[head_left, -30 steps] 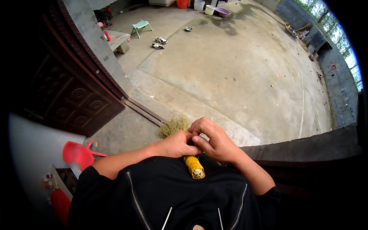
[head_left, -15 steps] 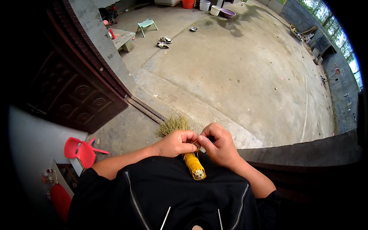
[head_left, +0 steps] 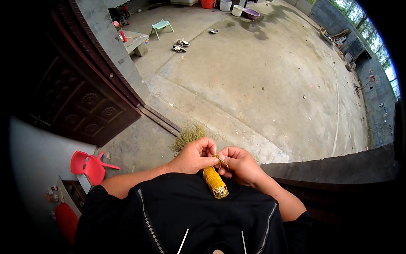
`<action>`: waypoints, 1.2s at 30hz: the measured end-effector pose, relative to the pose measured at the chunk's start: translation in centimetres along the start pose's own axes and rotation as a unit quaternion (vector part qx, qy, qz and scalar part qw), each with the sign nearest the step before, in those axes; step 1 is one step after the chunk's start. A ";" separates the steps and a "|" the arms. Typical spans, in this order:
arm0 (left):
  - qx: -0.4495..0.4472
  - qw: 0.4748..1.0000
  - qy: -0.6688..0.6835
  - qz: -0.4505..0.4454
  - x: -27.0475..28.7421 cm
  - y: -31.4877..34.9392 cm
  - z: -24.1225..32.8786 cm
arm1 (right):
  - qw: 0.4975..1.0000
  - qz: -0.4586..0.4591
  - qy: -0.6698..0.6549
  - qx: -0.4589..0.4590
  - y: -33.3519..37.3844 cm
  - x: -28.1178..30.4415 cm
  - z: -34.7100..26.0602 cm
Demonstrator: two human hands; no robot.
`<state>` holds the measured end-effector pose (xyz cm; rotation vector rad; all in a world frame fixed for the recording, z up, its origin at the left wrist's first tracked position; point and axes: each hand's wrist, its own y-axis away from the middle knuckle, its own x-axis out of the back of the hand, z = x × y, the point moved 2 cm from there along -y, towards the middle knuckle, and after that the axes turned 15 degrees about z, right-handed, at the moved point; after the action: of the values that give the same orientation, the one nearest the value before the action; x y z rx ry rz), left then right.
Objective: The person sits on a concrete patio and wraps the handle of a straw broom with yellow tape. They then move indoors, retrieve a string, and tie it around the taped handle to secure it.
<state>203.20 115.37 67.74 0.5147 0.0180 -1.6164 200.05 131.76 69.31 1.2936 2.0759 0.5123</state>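
Across my lap lies a small straw hand broom, its handle [head_left: 215, 183] wound in yellow wrapping and its cut stalk ends facing me. The bushy bristle end [head_left: 189, 136] points away to the upper left. Above the handle, my left hand [head_left: 197, 155] pinches a yellow cord [head_left: 221, 160] between thumb and forefinger. Close against it, my right hand [head_left: 240, 165] also grips the cord, thumb against fingers. A small loop of cord shows between the two hands. The middle of the broom is hidden behind my left hand.
A dark red panelled door [head_left: 91, 106] stands at the left, with a red plastic chair [head_left: 89, 167] below it. Beyond the threshold lies a concrete yard [head_left: 262, 89] with shoes [head_left: 181, 45], a green stool [head_left: 162, 27], buckets [head_left: 226, 6] and a purple basin [head_left: 251, 14].
My right hand has moved down and turned, its fingers now curled lower. The cord's loop shows more plainly between my hands. The broom has barely shifted.
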 end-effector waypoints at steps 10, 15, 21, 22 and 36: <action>-0.018 0.999 -0.026 0.023 0.2 0.1 0.3 | 0.999 0.046 0.019 0.014 0.6 0.2 -0.7; -0.006 0.999 -0.001 0.042 -0.2 0.3 0.7 | 0.992 0.051 0.083 0.083 1.0 0.1 -1.3; 0.005 0.999 0.006 0.051 -0.3 0.1 0.8 | 0.976 0.088 0.135 0.149 1.3 -0.5 -1.5; 0.013 0.999 0.005 0.052 -0.3 0.1 0.8 | 0.973 0.090 0.137 0.161 1.2 -0.4 -1.3; 0.012 0.999 -0.004 -0.032 0.2 -0.1 0.3 | 0.792 0.115 0.357 0.481 2.2 -1.4 -3.3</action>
<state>203.03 115.08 67.95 0.5292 0.0091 -1.6831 199.62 131.50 73.45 2.1905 3.0188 -0.0535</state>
